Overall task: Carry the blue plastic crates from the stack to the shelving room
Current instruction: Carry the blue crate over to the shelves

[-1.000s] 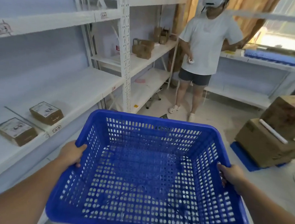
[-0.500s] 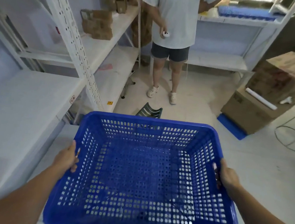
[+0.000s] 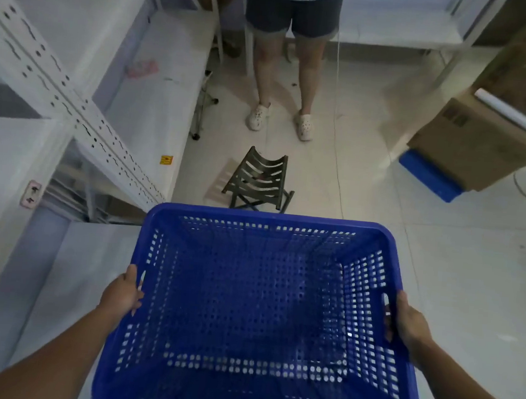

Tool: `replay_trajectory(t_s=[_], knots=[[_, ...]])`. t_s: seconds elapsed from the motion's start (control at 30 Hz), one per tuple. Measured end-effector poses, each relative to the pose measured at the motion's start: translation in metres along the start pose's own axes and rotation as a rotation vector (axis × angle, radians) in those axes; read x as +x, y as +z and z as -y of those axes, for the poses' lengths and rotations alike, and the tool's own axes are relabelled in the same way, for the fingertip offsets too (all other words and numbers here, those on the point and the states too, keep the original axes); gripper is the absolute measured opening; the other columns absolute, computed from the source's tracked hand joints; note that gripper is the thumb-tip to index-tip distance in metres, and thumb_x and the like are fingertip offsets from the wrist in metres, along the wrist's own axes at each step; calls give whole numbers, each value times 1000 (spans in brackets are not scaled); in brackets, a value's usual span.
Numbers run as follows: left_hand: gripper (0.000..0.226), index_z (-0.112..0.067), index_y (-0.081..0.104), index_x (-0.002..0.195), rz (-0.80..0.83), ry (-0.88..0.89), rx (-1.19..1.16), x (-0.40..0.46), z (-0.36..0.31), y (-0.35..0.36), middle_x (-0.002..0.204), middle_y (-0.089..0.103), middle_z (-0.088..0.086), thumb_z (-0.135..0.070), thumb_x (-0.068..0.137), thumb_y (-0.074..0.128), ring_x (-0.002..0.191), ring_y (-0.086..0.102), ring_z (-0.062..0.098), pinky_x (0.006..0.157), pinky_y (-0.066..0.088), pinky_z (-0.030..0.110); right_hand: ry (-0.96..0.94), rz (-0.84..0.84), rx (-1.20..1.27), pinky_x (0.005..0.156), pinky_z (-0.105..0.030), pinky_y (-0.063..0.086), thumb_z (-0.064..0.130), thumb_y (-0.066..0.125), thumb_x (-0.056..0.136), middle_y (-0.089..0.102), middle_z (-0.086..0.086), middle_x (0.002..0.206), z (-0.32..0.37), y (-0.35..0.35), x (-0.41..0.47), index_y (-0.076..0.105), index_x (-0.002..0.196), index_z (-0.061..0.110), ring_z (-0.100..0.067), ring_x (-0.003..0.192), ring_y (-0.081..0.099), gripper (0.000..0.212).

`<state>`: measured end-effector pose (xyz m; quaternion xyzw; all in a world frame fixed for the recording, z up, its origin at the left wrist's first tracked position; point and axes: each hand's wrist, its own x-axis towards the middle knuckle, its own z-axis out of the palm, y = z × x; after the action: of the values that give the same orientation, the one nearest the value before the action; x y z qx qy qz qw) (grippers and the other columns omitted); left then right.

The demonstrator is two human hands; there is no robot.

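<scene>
I hold one empty blue plastic crate (image 3: 258,310) with perforated walls and floor, level in front of me above the tiled floor. My left hand (image 3: 123,295) grips its left rim at the handle slot. On the opposite side, my right hand (image 3: 406,323) clasps the right rim at the matching slot. White metal shelving (image 3: 72,109) runs along the left, close to the crate's left corner.
A person (image 3: 287,55) in dark shorts and white shoes stands straight ahead. A small dark folding stool (image 3: 257,179) sits on the floor just beyond the crate. Cardboard boxes (image 3: 483,136) on a blue pallet (image 3: 429,175) stand at the right. More shelving lines the back wall.
My view has tilted downward and I have moved forward with the crate. The standing person and the folding stool are now closer; both hands keep the same grip.
</scene>
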<state>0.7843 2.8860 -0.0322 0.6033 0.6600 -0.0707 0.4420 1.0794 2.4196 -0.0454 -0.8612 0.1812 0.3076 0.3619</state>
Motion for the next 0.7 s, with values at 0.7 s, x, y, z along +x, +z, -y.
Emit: replay_trajectory(t_s=[0.7], knots=[[64, -10, 54, 88, -6, 122, 16, 110, -25, 36, 73, 58, 14, -62, 100, 19, 62, 55, 30, 67, 47, 42, -31, -149, -11, 70, -46, 52, 69, 27, 95, 66, -22, 67, 42, 69, 76, 67, 90, -6, -32, 59, 60, 85]])
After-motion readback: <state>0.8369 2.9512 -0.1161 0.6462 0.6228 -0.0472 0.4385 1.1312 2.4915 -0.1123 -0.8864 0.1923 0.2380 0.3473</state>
